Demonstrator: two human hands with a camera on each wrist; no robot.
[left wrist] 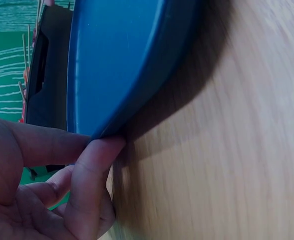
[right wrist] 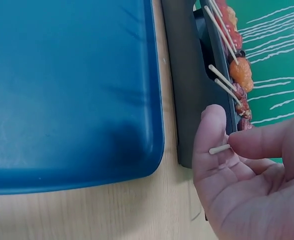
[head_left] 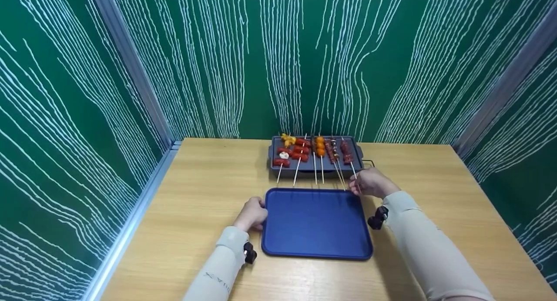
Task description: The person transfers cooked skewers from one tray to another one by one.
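Note:
A blue tray lies in front of a dark grill pan bearing several skewers. At the tray's left edge, my left hand pinches the rim between thumb and finger; the rim's underside casts a shadow on the table in the left wrist view. My right hand is past the tray's far right corner and pinches the wooden stick of the rightmost skewer, a dark red meat one. That skewer's meat overlaps the pan's right side, while its stick reaches over the front wall.
Other skewers on the pan carry red sausage pieces, orange balls and thin meat strips, their sticks pointing toward me. A wire handle juts from the pan's right. Green panels stand behind the wooden table.

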